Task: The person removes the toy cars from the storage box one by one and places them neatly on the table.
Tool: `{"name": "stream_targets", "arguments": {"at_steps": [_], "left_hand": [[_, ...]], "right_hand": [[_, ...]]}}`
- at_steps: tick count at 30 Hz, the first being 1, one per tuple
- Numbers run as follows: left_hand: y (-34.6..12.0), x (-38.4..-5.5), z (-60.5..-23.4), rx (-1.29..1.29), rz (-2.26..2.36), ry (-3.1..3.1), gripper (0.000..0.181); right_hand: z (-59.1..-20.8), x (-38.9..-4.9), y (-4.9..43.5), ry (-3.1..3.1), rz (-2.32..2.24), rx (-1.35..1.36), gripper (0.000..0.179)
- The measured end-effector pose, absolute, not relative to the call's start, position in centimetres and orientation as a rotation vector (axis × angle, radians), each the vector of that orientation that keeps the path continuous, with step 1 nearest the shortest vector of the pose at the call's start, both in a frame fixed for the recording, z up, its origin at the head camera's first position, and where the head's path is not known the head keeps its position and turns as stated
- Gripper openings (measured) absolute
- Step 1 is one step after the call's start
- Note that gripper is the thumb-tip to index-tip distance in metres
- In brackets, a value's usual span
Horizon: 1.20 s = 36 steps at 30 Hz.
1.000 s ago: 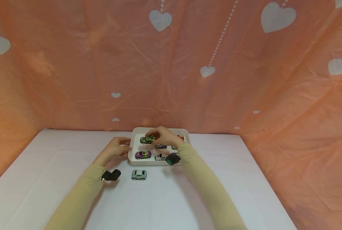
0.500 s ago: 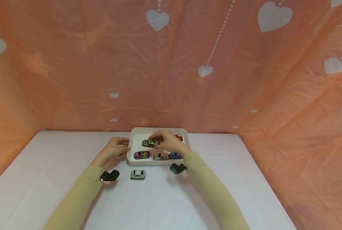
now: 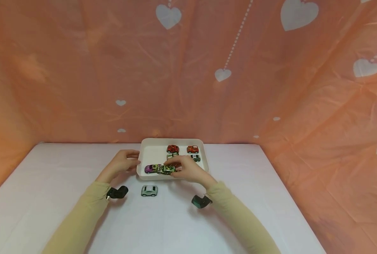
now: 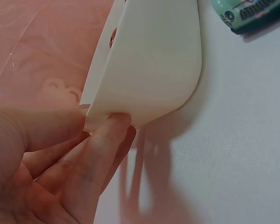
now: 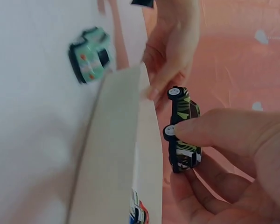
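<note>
In the head view a white tray [image 3: 155,150] stands at the table's far side. My left hand [image 3: 120,164] pinches its left edge, thumb and fingers on the rim in the left wrist view [image 4: 79,154]. My right hand [image 3: 191,171] holds a camouflage toy car [image 5: 183,135] by its sides, between thumb and fingers. That car is lifted above the tray's near part. Just left of it lies a purple toy car [image 3: 149,169], partly overlapped by it. A mint-green toy car [image 3: 149,191] sits on the table in front of the tray.
Two red toy cars [image 3: 173,149] stand along the tray's back, with other small cars [image 3: 195,157] nearer. My right hand hides part of the tray's front right. A white cloth covers the table [image 3: 163,225]; an orange curtain [image 3: 188,88] hangs behind.
My right hand has brought the camouflage car from the tray's back left toward its near side. The red cars at the back are now uncovered. My left hand keeps to the tray's edge.
</note>
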State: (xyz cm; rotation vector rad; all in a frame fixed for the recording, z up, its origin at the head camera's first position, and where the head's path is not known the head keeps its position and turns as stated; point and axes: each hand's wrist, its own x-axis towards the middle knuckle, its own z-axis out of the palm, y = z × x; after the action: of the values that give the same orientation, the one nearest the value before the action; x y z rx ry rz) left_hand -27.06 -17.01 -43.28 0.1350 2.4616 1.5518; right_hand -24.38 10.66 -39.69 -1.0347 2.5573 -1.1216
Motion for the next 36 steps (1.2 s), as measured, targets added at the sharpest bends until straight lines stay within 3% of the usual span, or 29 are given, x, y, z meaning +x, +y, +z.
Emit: {"name": "stream_targets", "arguments": {"at_steps": [24, 36], "left_hand": [[-17.4, -26.7, -43.4, 0.215, 1.622, 2.418, 0.049], [-17.2, -27.1, -43.3, 0.207, 1.602, 2.442, 0.049]], "right_hand": [[-44.0, -17.7, 8.5, 2.507, -1.233, -1.057, 0.042], [-44.3, -17.0, 8.1, 2.487, -1.164, -1.084, 0.041]]}}
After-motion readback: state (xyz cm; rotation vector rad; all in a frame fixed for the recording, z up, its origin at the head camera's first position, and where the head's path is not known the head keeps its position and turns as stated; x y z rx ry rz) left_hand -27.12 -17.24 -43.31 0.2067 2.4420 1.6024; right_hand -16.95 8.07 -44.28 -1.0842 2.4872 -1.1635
